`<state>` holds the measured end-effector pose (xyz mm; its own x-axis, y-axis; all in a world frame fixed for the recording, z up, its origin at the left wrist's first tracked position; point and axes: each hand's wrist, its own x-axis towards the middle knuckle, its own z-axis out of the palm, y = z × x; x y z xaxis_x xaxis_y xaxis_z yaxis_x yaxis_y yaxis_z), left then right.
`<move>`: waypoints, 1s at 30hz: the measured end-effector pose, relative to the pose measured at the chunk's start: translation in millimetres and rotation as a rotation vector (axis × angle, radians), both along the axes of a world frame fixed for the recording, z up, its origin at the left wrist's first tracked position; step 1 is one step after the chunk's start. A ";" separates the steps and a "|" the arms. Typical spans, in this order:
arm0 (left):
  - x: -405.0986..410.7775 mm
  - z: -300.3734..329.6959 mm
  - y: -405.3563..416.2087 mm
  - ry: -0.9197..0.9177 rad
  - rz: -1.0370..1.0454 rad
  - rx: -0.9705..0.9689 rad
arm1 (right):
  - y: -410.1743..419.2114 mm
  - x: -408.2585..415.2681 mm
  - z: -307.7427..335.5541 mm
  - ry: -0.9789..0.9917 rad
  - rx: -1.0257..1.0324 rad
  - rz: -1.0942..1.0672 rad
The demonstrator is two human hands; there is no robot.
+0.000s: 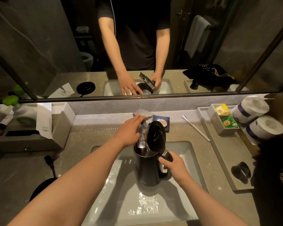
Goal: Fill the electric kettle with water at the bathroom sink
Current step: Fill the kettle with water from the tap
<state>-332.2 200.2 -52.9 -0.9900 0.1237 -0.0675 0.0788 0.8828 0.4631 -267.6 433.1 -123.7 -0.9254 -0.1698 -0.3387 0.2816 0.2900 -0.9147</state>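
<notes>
The dark electric kettle (147, 168) stands upright over the white sink basin (183, 154), its lid (155, 136) swung open. My right hand (173, 165) grips the kettle's handle on the right side. The chrome faucet (143, 126) reaches down to the kettle's open mouth, and water appears to run into it. My left hand (131, 129) lies flat on the faucet's lever, fingers stretched out. Water drops glint on the basin floor in front of the kettle.
The kettle's round base (42, 188) with its cord sits on the counter at left. A toothbrush (196, 128), a soap dish (162, 123), a tea-bag box (224, 121) and two paper rolls (258, 121) stand at right. A mirror runs along the back.
</notes>
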 end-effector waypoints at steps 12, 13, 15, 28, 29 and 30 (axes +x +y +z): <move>0.3 0.4 0.0 -0.007 0.000 0.004 | 0.8 -0.3 0.1 0.009 -0.009 0.004; 0.3 0.1 0.1 -0.004 0.001 0.002 | 0.7 -0.3 0.0 0.011 -0.008 0.004; 0.3 0.0 -0.4 0.001 0.000 -0.001 | 0.8 -0.4 0.0 0.014 -0.008 0.005; 0.6 1.0 0.2 -0.007 0.005 -0.005 | -0.1 -0.2 -3.0 0.003 -0.003 0.012; 0.8 1.1 0.1 -0.008 0.007 -0.006 | -0.2 0.0 -3.0 0.003 -0.002 0.010; 0.6 1.2 0.4 -0.009 0.007 -0.005 | -0.4 0.3 -3.1 0.004 -0.001 0.008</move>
<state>-331.6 200.6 -51.7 -0.9903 0.1160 -0.0767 0.0682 0.8855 0.4596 -267.3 432.6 -126.7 -0.9256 -0.1772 -0.3344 0.2753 0.2909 -0.9163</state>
